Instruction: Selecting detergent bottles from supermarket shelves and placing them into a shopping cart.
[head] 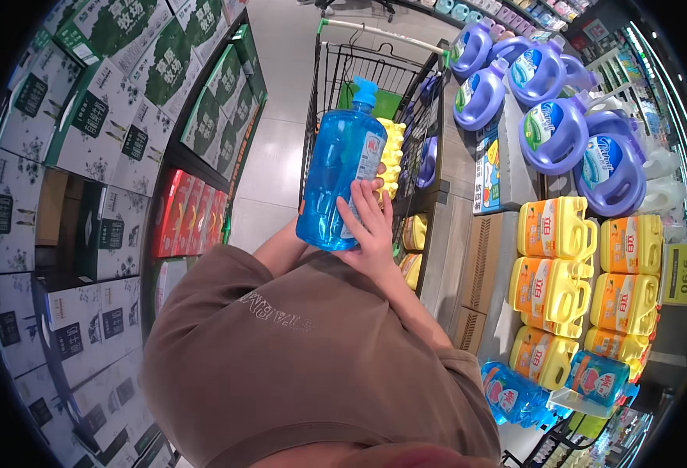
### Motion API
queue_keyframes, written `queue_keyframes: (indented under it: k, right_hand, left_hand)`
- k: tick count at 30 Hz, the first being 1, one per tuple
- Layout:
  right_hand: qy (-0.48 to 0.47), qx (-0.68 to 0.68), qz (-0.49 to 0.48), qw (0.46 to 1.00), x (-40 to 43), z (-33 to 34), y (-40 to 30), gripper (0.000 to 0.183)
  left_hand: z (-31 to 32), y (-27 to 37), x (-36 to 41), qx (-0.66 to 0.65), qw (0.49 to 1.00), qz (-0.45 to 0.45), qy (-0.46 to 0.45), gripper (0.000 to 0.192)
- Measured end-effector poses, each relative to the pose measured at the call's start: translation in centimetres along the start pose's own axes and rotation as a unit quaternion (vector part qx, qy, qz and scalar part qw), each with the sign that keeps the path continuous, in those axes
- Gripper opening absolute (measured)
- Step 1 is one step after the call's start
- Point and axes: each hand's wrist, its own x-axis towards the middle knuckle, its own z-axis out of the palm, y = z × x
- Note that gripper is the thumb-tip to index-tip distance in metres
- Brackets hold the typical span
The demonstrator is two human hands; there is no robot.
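Observation:
A large blue pump bottle [340,175] of translucent liquid is held up before my chest, tilted slightly, its pump head pointing away from me. My right hand [370,228] lies on the lower right of the bottle, fingers spread across its label. Behind the bottle goes my left forearm. Most of my left hand [381,169] is hidden there, with only fingertips showing at the bottle's right edge. Just beyond stands a wire shopping cart [373,55], with yellow containers [393,152] visible past the bottle.
Cartons [95,111] with printed writing are stacked along the left, beside red boxes [191,213]. On the right, a display holds purple detergent jugs [554,134], yellow jugs [551,228] and blue bottles [510,395]. A yellow price sign [684,275] hangs at far right. Tiled floor [270,158] shows left of the cart.

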Motion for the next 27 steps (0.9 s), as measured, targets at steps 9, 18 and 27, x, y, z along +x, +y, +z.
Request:
queue_keyframes:
  k: [9,18,27]
  right_hand:
    - [0.036,0.032,-0.034,0.998,-0.3,0.2,0.9,0.061]
    - [-0.015,0.205,0.086,0.975,0.0,-1.8,1.1,0.09]
    - [0.048,0.462,0.488,0.739,-4.4,2.8,7.5,0.059]
  left_hand:
    - [-3.0,0.2,0.4,-0.025,0.999,-0.005,-0.037,0.069]
    - [-0.8,3.2,-0.2,0.179,0.954,0.077,0.227,0.07]
    - [3.2,-1.2,0.6,0.674,0.639,-0.017,0.37,0.068]
